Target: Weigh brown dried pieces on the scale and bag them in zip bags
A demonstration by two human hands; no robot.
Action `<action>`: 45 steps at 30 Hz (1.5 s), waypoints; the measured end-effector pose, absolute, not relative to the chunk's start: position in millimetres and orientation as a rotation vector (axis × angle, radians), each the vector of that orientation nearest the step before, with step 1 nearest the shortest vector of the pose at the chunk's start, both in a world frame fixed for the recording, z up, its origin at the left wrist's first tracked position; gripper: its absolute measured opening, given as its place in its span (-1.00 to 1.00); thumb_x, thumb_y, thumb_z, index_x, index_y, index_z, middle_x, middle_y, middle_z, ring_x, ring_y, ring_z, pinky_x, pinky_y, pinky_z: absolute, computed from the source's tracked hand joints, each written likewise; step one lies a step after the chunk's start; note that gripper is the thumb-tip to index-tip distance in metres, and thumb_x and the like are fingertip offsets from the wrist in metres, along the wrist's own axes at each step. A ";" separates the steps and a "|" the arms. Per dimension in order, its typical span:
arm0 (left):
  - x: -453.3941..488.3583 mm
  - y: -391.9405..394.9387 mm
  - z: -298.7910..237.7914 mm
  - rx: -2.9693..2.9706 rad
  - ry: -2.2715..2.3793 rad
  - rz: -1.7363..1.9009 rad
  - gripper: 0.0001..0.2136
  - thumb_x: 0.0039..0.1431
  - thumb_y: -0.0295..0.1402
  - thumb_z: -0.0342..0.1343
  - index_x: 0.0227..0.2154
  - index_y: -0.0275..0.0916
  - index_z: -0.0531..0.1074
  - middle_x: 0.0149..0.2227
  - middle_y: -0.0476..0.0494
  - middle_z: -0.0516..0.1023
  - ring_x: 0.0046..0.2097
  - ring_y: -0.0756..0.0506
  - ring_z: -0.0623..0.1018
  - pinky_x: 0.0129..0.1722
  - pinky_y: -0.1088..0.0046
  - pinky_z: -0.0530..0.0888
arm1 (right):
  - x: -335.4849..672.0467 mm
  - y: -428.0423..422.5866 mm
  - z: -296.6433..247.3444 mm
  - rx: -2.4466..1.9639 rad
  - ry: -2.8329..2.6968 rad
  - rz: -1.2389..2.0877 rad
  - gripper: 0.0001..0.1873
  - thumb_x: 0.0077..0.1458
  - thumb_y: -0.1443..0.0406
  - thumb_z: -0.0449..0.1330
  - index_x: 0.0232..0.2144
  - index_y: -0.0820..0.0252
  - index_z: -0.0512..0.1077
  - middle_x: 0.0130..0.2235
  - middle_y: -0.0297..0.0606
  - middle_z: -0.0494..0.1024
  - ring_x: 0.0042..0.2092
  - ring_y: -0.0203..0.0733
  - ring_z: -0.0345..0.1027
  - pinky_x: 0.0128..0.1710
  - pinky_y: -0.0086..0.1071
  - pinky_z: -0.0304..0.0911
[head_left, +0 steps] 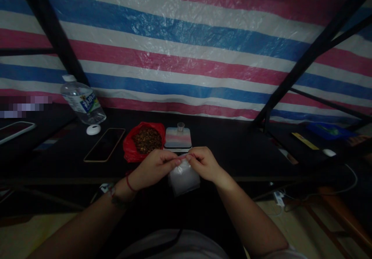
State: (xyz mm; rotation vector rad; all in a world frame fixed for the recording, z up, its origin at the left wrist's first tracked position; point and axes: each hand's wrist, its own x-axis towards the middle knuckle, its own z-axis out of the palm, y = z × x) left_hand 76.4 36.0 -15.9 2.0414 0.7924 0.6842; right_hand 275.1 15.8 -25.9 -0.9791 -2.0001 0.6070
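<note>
Both my hands pinch the top edge of a clear plastic zip bag (183, 177), which hangs down in front of the table edge. It may be several bags together. My left hand (154, 168) is closed on the left end of its reddish zip strip, my right hand (205, 164) on the right end. Just beyond my fingers sits a small flat scale (178, 138) with a tiny clear cup (180, 126) at its back edge. Left of the scale an open red plastic bag (130, 150) holds many small brown, seed-like pieces (147, 139).
On the black table (232, 150), a phone (105, 145), a white earbud case (93, 130) and a large clear bottle (84, 102) stand to the left. At right lie a yellow strip (305, 141) and a blue packet (329, 131). Dark poles and striped sheeting (180, 53) rise behind.
</note>
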 end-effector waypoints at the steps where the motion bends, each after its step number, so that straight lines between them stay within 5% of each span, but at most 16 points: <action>1: 76.8 35.6 -15.5 2.072 0.789 0.672 -0.67 0.18 -0.21 0.00 -0.59 -0.33 0.43 -0.61 0.02 0.31 -0.51 0.05 0.28 -0.53 0.58 0.19 | 275.3 16.7 -26.9 -0.981 -1.998 0.664 -0.61 0.14 0.23 0.04 -0.69 0.21 0.15 -0.64 -0.45 0.12 -0.57 -0.42 -0.01 -0.55 -0.48 -0.10; 11: 80.8 36.3 -24.7 1.754 0.758 0.679 -0.66 0.12 -0.11 0.04 -0.50 -0.33 0.42 -0.59 0.02 0.35 -0.52 0.06 0.30 -0.56 0.58 0.18 | 277.9 15.0 -18.2 -0.980 -2.059 0.685 -0.57 0.16 0.19 0.03 -0.70 0.20 0.12 -0.64 -0.46 0.11 -0.57 -0.43 -0.01 -0.55 -0.48 -0.10; 17: 76.1 34.5 -25.1 1.649 0.709 0.559 -0.51 0.10 0.04 0.00 -0.70 -0.30 0.26 -0.74 0.04 0.26 -0.66 0.10 0.22 -0.64 0.58 0.12 | 279.4 13.5 -15.5 -0.972 -1.994 0.750 -0.54 0.17 0.12 0.01 -0.69 0.20 0.12 -0.63 -0.45 0.10 -0.57 -0.42 -0.03 -0.57 -0.48 -0.10; 25: 76.8 29.8 -31.7 1.791 0.707 0.808 -0.49 0.12 0.01 -0.02 -0.74 -0.28 0.14 -0.70 0.07 0.08 -0.59 0.10 0.11 -0.61 0.56 0.05 | 272.3 15.6 -30.2 -0.961 -1.797 1.049 -0.50 0.11 -0.01 0.08 -0.67 0.22 0.20 -0.62 -0.46 0.10 -0.55 -0.43 -0.05 -0.58 -0.50 -0.10; 31: 76.6 29.1 -26.9 1.800 0.729 0.913 -0.52 0.13 -0.04 0.00 -0.72 -0.30 0.19 -0.68 0.06 0.12 -0.58 0.09 0.14 -0.60 0.56 0.09 | 267.3 17.5 -33.7 -0.836 -1.539 1.434 -0.46 -0.10 -0.12 0.23 -0.52 0.30 0.44 -0.57 -0.37 0.34 -0.53 -0.41 0.12 -0.54 -0.52 0.06; 35: 78.4 32.1 -36.1 1.673 0.775 0.951 -0.50 0.09 0.01 0.03 -0.73 -0.31 0.22 -0.69 0.05 0.16 -0.58 0.09 0.14 -0.60 0.57 0.10 | 264.6 14.3 -32.6 -0.829 -1.479 1.489 -0.53 -0.06 -0.05 0.25 -0.40 0.30 0.52 -0.49 -0.31 0.45 -0.48 -0.38 0.23 -0.51 -0.52 0.13; 40: 87.5 29.2 -43.1 1.424 0.639 0.861 -0.57 -0.02 0.00 0.16 -0.40 -0.37 0.51 -0.48 -0.11 0.50 -0.43 -0.03 0.41 -0.44 0.50 0.33 | 267.4 14.6 -36.9 -0.872 -1.489 1.389 -0.57 0.00 -0.01 0.22 -0.41 0.28 0.54 -0.51 -0.32 0.47 -0.50 -0.37 0.25 -0.49 -0.49 0.18; 45: 96.8 20.7 -40.1 1.227 0.706 0.854 -0.59 -0.02 -0.18 0.24 -0.14 -0.34 0.52 -0.27 -0.21 0.60 -0.25 -0.13 0.51 -0.23 0.38 0.41 | 268.0 17.0 -38.5 -0.870 -1.599 1.272 -0.56 0.04 -0.01 0.19 -0.38 0.28 0.55 -0.45 -0.28 0.53 -0.44 -0.33 0.33 -0.42 -0.45 0.25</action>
